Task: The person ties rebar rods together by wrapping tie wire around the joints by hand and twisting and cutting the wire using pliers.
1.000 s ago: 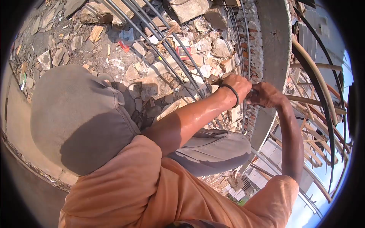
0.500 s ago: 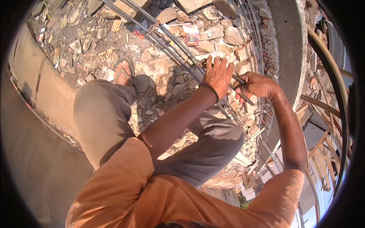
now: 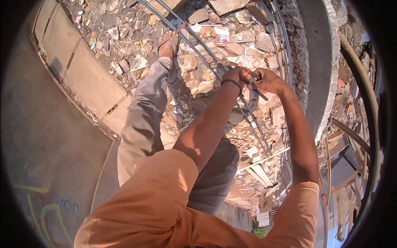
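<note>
Steel reinforcing bars (image 3: 202, 46) run diagonally over the rubble, with a tie around them near the top. My left hand (image 3: 234, 76), a dark band at its wrist, is closed against these bars; its curled fingers hide what they hold. Just to its right, my right hand (image 3: 271, 82) is wrapped round a dark two-handled tool that looks like pincers (image 3: 261, 95). Two blunt handle ends show beside the fingers. A bit of red shows between the hands, too small to make out. My foot (image 3: 167, 46) in a sandal stands on the rubble left of the bars.
Broken concrete and brick pieces (image 3: 198, 16) cover the ground. A raised concrete edge (image 3: 318, 62) runs down the right, beside more thin bars (image 3: 285, 37). Bent poles (image 3: 364, 78) stand farther right. A slab-topped ledge (image 3: 89, 70) curves along the left. A red packet (image 3: 222, 40) lies in the debris.
My left hand has gone from lying over the bars to curled fingers close to my right hand. My left leg has stretched forward, its foot shifting up and right in view.
</note>
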### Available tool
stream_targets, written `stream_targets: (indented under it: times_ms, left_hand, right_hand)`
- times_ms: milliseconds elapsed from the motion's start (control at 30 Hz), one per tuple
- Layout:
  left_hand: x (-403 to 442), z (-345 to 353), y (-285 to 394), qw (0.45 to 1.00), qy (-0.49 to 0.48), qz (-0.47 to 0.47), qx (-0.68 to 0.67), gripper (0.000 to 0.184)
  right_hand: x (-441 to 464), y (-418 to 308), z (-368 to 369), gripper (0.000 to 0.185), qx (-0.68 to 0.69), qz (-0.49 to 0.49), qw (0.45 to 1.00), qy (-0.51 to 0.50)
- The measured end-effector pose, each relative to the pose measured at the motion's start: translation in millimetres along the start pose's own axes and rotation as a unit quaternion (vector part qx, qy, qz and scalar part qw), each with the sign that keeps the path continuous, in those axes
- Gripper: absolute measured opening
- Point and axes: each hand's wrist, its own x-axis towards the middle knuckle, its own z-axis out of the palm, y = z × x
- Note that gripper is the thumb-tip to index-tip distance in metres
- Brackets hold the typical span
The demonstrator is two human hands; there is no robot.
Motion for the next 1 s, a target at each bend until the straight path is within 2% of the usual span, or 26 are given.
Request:
stream_targets:
  times_ms: [33,67,133,167,200,267,400,433,467,500,533,567,633,700,800,867,900,933,1000]
  left_hand:
    - [-7.4,10.4,-1.6,0.999,0.032,-0.005,0.003,0.016]
    - [-13.1,21.7,-3.1,0.997,0.076,0.013,0.005,0.018]
    - [5.7,34.3,-9.2,0.991,0.125,0.018,-0.037,0.024]
    - [-0.5,41.3,-7.9,0.990,0.139,-0.010,0.009,0.023]
    - [-1.7,41.8,-15.1,0.990,0.127,0.033,-0.057,0.032]
    - [-5.2,31.2,-5.7,0.999,0.027,-0.009,0.019,0.042]
    - [-30.7,13.2,35.3,0.982,0.055,-0.139,0.112,0.047]
    - [-29.5,-2.1,38.0,0.978,0.066,-0.156,0.126,0.047]
    - [-6.9,-48.0,11.1,0.941,0.079,-0.069,0.322,0.043]
    - [0.4,-70.0,0.0,0.901,0.101,0.009,0.422,0.038]
    - [8.7,-93.4,-12.9,0.839,0.139,0.080,0.520,0.033]
    - [-4.1,-97.5,-6.6,0.811,0.189,0.139,0.536,0.028]
    - [-13.7,-99.2,12.5,0.796,0.246,0.217,0.509,0.022]
    - [-15.5,-79.3,47.6,0.827,0.258,0.263,0.425,0.019]
    - [-25.7,-57.8,73.8,0.810,0.245,0.223,0.485,0.017]
    - [-31.1,-49.1,76.3,0.806,0.103,0.028,0.582,0.029]
    - [-53.1,-29.2,69.6,0.954,0.107,-0.163,0.230,0.036]
    - [-65.4,-11.0,63.1,0.968,0.066,-0.182,0.159,0.051]
    - [-69.4,13.3,45.5,0.972,0.033,-0.158,0.170,0.052]
  right_hand:
    - [-14.6,-9.0,10.8,0.047,-0.161,-0.088,0.968,0.169]
    - [-19.6,-10.5,23.3,0.048,-0.283,-0.078,0.932,0.214]
    - [-21.0,-11.3,42.4,0.051,-0.505,-0.065,0.810,0.292]
    - [-15.2,-7.2,40.9,0.045,-0.484,-0.056,0.820,0.301]
    - [-11.4,-5.8,35.1,0.045,-0.484,-0.034,0.832,0.270]
    - [-0.4,-6.6,16.3,0.044,-0.485,0.008,0.848,0.214]
    - [6.5,-14.4,-6.2,0.044,-0.438,0.037,0.894,0.088]
    - [6.1,-24.9,-12.3,0.047,-0.418,0.082,0.905,0.014]
    - [6.1,-35.0,-14.3,0.050,-0.391,0.113,0.913,-0.018]
    - [5.9,-45.0,-14.0,0.052,-0.364,0.143,0.919,-0.051]
    - [4.9,-52.0,-12.9,0.055,-0.337,0.172,0.922,-0.081]
    - [1.3,-58.9,-6.5,0.060,-0.385,0.145,0.906,-0.100]
    - [-5.6,-61.6,2.3,0.066,-0.388,0.115,0.913,-0.045]
    - [-10.9,-51.7,7.6,0.068,-0.393,0.066,0.917,0.000]
    - [-19.1,-63.7,3.7,0.071,-0.395,0.001,0.917,0.052]
    - [-24.3,-74.9,19.0,0.072,-0.372,0.033,0.925,0.066]
    - [-25.5,-69.1,29.2,0.070,-0.347,0.041,0.931,0.106]
    - [-28.0,-69.5,34.1,0.067,-0.329,0.038,0.937,0.107]
    - [-33.6,-71.1,46.4,0.063,-0.292,0.031,0.949,0.113]
